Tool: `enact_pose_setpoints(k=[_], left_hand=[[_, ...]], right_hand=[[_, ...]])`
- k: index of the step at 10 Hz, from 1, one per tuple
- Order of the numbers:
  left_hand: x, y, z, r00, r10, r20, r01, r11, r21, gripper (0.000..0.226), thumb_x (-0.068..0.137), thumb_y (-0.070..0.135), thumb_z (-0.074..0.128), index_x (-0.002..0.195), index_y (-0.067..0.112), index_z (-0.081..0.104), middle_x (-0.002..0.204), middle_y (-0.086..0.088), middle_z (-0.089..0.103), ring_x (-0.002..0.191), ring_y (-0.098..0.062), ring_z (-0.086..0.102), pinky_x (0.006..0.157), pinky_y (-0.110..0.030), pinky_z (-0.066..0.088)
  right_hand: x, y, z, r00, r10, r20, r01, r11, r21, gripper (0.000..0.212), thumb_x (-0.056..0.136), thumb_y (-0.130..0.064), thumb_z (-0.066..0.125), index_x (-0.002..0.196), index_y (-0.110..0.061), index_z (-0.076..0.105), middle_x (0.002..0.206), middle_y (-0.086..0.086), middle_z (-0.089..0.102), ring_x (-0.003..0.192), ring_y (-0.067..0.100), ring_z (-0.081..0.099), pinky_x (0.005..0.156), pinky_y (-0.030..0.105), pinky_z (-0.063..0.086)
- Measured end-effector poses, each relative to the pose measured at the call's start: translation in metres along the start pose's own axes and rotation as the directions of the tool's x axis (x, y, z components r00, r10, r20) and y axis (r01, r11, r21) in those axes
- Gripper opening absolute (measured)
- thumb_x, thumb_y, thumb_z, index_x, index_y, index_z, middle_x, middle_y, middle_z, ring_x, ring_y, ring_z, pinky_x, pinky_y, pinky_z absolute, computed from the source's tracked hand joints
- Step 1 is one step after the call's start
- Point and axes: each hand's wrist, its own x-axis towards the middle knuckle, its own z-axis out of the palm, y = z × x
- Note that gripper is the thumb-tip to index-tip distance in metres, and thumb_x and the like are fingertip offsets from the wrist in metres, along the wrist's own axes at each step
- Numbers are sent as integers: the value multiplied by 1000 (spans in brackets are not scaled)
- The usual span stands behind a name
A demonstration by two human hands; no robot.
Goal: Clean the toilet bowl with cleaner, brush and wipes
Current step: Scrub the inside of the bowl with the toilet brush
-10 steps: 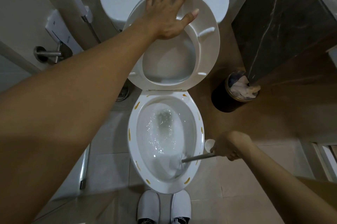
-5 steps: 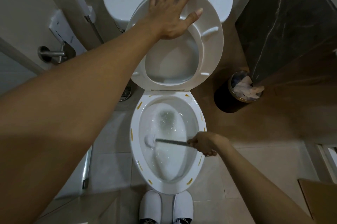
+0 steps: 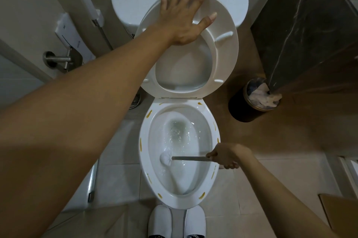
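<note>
A dark bin [image 3: 244, 109] stuffed with crumpled paper [image 3: 263, 96] stood right of the toilet [image 3: 179, 202], beside a dark marble wall [image 3: 302, 25]; a spray hose [image 3: 85, 0] hung on the left wall. White slippers [image 3: 175, 222] sat at the bowl's front. Water lay in the bowl, and yellow streaks dotted its rim. The left hand [image 3: 184, 19], fingers spread, pressed flat on the raised seat [image 3: 224, 48]. The right hand [image 3: 225, 158] was closed round the brush [image 3: 182, 158] handle at the right rim, the white head against the bowl's left inner wall.

Raised seat [image 3: 222, 48] and bin [image 3: 249, 106] crowd the open bowl [image 3: 174, 202].
</note>
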Motion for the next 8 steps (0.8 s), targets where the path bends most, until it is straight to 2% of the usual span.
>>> enact_pose_setpoints(k=[1, 2, 3, 4, 5, 7, 8], left_hand=[[0, 0, 0, 1000, 2, 8, -2, 1000, 4, 71, 93, 64, 18, 152, 30, -2, 160, -3, -7, 146, -29, -7, 114, -55, -5], [0, 0, -1, 1000, 0, 13, 0, 1000, 1, 71, 93, 64, 17, 152, 31, -2, 160, -3, -7, 146, -29, -7, 114, -55, -5], [-1, -1, -2, 1000, -1, 9, 1, 1000, -1, 70, 94, 63, 18, 152, 31, -1, 160, -3, -6, 146, -29, -7, 114, -54, -5], [-1, -1, -2, 1000, 0, 5, 0, 1000, 0, 70, 94, 63, 19, 152, 30, -1, 160, -3, -6, 146, -29, -7, 114, -54, -5], [-1, 0, -2, 1000, 2, 3, -2, 1000, -9, 70, 94, 63, 19, 152, 30, -1, 160, -3, -7, 146, -29, -8, 114, -54, -6], [-1, 0, -1, 1000, 4, -1, -4, 1000, -4, 71, 93, 63, 19, 152, 30, -1, 160, -4, -6, 146, -29, -7, 114, -54, -5], [-1, 0, -2, 1000, 4, -2, -4, 1000, -12, 71, 93, 63, 19, 152, 30, 0, 160, -3, -6, 146, -29, -7, 114, -54, -5]], right_hand=[[9, -5, -1, 988, -84, -127, 83, 996, -12, 34, 100, -23, 38, 126, -34, 58, 61, 0, 47, 42, 13, 38, 40, 20, 32], [20, -11, 12, 967, -124, -221, 129, 992, 6, 36, 101, -23, 33, 130, -27, 53, 69, 1, 50, 46, 13, 42, 39, 22, 36], [22, -7, 26, 976, -94, -197, 107, 993, 57, 32, 102, -26, 33, 125, -23, 54, 68, 0, 47, 46, 12, 40, 42, 23, 36], [11, 6, 22, 983, -114, -144, 113, 993, -20, 34, 102, -29, 33, 129, -27, 54, 62, -2, 48, 44, 11, 42, 40, 22, 37], [6, 14, 20, 993, -89, -80, 85, 995, -54, 28, 103, -32, 33, 122, -30, 54, 62, -2, 47, 45, 11, 41, 43, 22, 36], [23, 6, 20, 965, -136, -223, 138, 990, -8, 40, 102, -26, 33, 141, -29, 45, 72, 1, 53, 48, 14, 49, 41, 23, 43], [33, -2, 30, 950, -138, -280, 143, 990, 1, 37, 101, -27, 36, 133, -22, 52, 86, 3, 57, 59, 17, 54, 43, 21, 41]])
